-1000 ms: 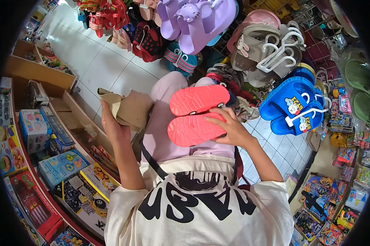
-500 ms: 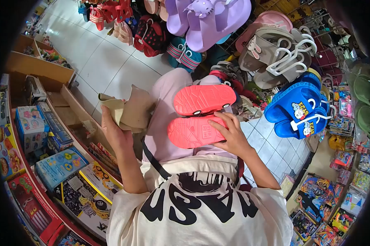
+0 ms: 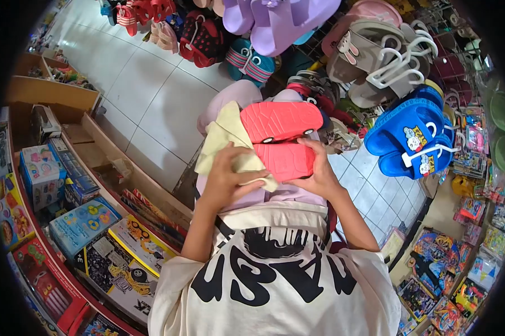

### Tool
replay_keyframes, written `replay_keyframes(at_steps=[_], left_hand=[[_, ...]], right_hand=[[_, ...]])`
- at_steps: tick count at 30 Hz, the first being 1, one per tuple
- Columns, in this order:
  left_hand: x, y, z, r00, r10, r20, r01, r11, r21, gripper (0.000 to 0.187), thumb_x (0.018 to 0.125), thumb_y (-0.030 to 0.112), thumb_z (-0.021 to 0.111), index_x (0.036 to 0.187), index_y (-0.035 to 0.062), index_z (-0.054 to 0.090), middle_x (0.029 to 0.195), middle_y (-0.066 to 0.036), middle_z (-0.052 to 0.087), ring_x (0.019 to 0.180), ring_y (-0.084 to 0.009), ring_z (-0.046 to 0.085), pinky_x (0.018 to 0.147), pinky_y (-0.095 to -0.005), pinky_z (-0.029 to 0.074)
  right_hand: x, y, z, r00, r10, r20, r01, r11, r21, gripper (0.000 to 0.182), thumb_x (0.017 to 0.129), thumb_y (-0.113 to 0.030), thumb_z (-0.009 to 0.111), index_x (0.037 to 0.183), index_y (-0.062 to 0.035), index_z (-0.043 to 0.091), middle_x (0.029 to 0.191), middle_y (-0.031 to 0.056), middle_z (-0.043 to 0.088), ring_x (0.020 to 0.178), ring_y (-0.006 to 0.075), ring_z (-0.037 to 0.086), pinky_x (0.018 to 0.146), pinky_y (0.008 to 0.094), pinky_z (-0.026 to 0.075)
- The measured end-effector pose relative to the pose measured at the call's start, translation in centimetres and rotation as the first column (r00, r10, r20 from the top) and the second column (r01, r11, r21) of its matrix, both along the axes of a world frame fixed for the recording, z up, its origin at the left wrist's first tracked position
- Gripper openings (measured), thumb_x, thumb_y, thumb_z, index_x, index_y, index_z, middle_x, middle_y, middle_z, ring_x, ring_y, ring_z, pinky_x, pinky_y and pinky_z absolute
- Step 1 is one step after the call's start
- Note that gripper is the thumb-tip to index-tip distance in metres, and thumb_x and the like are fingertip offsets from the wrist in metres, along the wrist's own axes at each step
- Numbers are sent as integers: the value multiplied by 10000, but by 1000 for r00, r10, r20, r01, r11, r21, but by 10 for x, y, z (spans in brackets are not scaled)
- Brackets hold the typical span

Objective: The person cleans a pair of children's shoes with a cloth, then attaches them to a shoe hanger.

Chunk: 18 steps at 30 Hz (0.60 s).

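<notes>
A pair of coral-red sandals (image 3: 280, 120) lies soles up on my lap, one above the other, with small wheel shapes along the sides. My right hand (image 3: 321, 175) grips the right end of the lower sandal (image 3: 287, 159), thumb on its edge and the other fingers partly hidden underneath. A pale yellow-green cloth (image 3: 225, 127) is spread over the left ends of both sandals. My left hand (image 3: 225, 178) holds the cloth, its fingers pressing it against the lower sole.
Shelves with boxed toys (image 3: 84, 219) line the left side. Blue sandals (image 3: 412, 137) hang at the right, below grey sandals (image 3: 353, 53) on white hangers. Purple sandals (image 3: 280, 25) hang ahead. Packaged toys (image 3: 431, 263) cover the lower right, and white floor tiles (image 3: 168, 106) show beyond my knees.
My left hand has brought the cloth from the left onto the sandals. My right hand has shifted from lying over the lower sole to gripping its right end.
</notes>
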State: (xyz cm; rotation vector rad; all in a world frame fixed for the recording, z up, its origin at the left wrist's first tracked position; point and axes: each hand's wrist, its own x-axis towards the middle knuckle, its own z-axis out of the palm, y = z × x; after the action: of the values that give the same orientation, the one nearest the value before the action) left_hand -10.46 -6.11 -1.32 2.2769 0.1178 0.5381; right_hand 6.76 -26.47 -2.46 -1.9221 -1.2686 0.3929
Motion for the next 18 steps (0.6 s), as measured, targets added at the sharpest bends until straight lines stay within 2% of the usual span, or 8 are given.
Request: replay_keyframes(at_steps=[2,5,9,12,14,16,18], left_hand=[[-7,6,2,1000,-12,-17,11,997,-79,235,698,236,797,931,220,775,1110,-120,569,1044,-308,550,1061,-492,360],[-25,18,-6,999,-23,-30,12,948,-318,208,706,163,783,912,138,774,1094,-131,572,1051,-295,555,1017,-440,394],[-45,30,-4,995,95,-10,-88,870,-485,209,728,107,747,933,70,764,1094,-139,566,1072,-277,550,944,-398,432],[-42,23,5,985,170,20,-143,883,-448,224,735,109,743,956,83,765,1086,-138,562,1073,-287,549,953,-404,430],[-29,13,11,997,75,12,-69,960,-272,332,708,174,787,1033,117,752,1140,-117,520,1099,-272,518,947,-391,428],[-13,-7,11,982,175,-69,-184,971,-152,345,681,174,814,1014,115,746,1149,-105,504,1108,-257,507,913,-363,439],[-8,-11,8,971,234,-50,-240,940,-244,291,673,149,824,938,77,726,1124,-100,507,1070,-242,520,881,-347,445]], right_hand=[[4,4,0,1000,5,12,-5,1000,21,999,546,-271,922,1323,-48,336,1303,177,443,1225,328,446,1035,433,363],[4,2,1,998,34,47,-35,999,34,994,546,-295,921,1324,-50,353,1290,179,448,1220,334,443,1032,431,362],[7,2,7,1000,23,-13,-23,1000,-18,998,555,-306,915,1339,-50,353,1286,173,448,1221,340,436,1036,434,357],[7,4,11,999,31,-35,-33,998,-59,991,563,-308,908,1345,-50,357,1290,167,444,1222,341,431,1045,438,348],[5,5,12,999,37,-22,-39,997,-61,986,565,-303,900,1352,-55,360,1291,172,438,1221,352,423,1046,445,345],[2,4,10,1000,31,-2,-32,998,-47,985,561,-294,889,1362,-64,364,1288,186,430,1218,372,409,1041,459,345],[0,5,12,999,34,29,-32,998,-53,970,574,-282,879,1367,-68,364,1287,182,430,1221,372,403,1049,462,329]])
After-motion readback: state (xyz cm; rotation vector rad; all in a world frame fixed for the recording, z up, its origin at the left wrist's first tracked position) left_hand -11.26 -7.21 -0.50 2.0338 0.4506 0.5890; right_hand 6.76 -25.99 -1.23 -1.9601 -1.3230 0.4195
